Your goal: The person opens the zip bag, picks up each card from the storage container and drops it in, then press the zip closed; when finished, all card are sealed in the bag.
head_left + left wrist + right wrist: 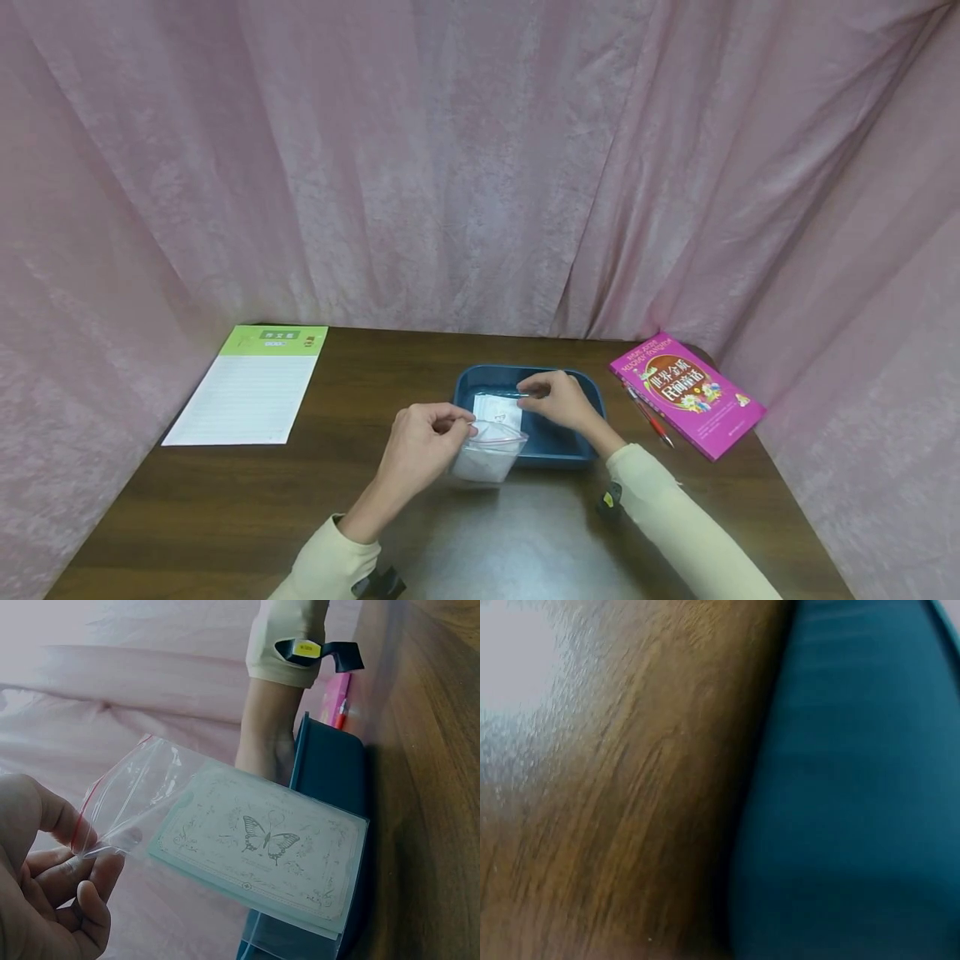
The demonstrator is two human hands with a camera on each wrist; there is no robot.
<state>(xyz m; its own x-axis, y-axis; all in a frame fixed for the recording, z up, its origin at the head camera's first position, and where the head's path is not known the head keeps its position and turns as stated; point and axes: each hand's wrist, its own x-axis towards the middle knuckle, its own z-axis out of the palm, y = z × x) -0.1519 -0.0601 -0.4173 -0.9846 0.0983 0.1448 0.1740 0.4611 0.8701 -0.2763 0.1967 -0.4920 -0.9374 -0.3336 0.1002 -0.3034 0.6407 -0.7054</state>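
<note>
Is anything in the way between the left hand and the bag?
Nothing visible: the left hand pinches the bag directly. The right hand is over the tray, to the bag's right.

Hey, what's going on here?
Someone's left hand pinches a clear zip bag near its zip end; inside is a pale butterfly card. The bag is near the front of a blue tray. The right hand is over the tray, though whether it holds anything isn't clear. A writing pad lies off left; a pink book and red pen lie off right.
</note>
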